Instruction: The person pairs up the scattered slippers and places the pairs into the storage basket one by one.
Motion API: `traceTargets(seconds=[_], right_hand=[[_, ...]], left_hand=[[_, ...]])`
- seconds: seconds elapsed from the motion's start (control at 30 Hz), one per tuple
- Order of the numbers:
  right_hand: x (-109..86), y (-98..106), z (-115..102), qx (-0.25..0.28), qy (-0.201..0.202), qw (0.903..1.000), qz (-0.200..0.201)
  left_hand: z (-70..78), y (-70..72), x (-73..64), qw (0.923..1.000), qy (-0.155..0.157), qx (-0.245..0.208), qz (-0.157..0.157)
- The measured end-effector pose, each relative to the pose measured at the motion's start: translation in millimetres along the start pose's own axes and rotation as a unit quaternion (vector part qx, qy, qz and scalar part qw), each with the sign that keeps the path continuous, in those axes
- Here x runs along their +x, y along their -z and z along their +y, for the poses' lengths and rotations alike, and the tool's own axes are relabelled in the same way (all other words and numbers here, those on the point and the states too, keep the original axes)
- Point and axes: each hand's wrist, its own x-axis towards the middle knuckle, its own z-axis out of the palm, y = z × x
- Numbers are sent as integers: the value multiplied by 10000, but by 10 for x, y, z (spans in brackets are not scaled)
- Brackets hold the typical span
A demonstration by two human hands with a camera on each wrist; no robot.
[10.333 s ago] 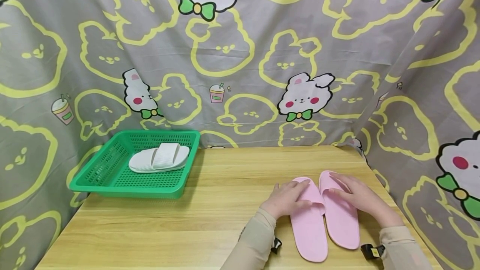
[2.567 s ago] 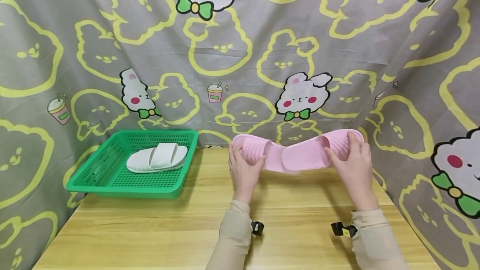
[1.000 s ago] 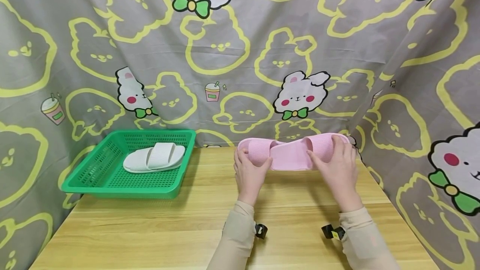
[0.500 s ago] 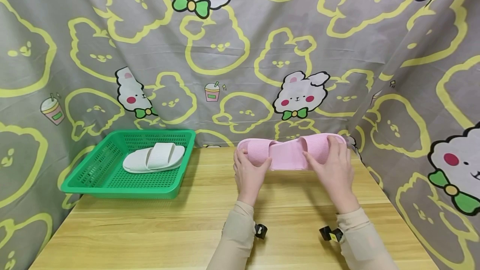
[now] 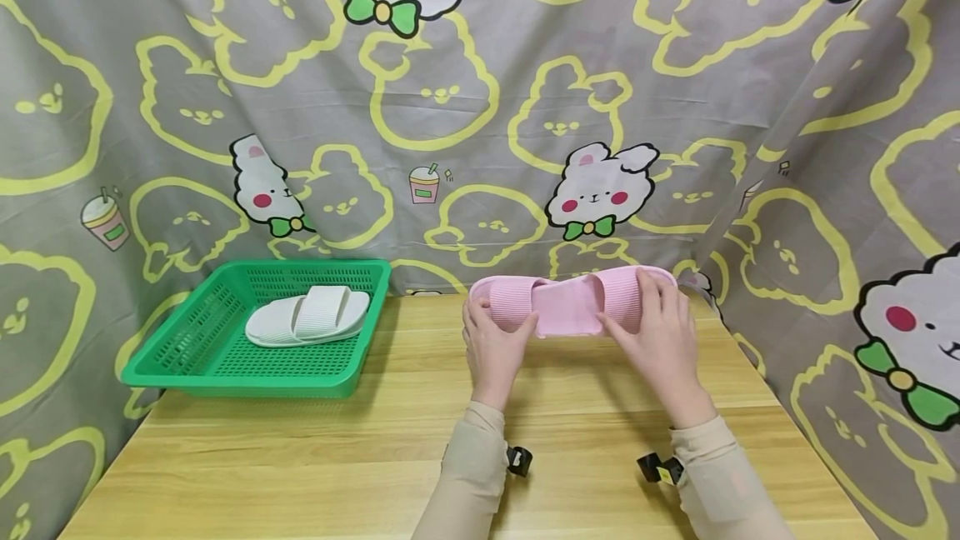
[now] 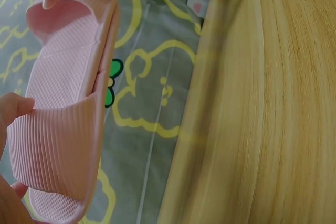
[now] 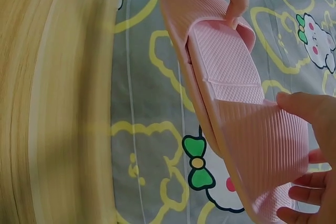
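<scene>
Pink slippers (image 5: 568,307), pair, overlapping: held above bench (image 5: 315,457), right of green basket (image 5: 240,383) | left grip (image 5: 498,352): clasping one | right grip (image 5: 663,348): clasping other | white slippers (image 5: 307,317): inside basket, head view only | crosshatched footbeds (image 7: 226,59): wrist views only

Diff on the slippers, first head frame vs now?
The pink slippers went from lying side by side on the table to held up off it, toes pointing apart, heel ends overlapping. The left hand and right hand, earlier resting on them, now grip one each. Unchanged: white slippers in the green basket.
</scene>
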Motion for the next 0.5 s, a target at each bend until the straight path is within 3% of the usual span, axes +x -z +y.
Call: traceTargets(seconds=[0.5], right_hand=[[38,-27,34,47,757,9964,-370]], left_hand=[[3,40,18,9999,123,-65,51]])
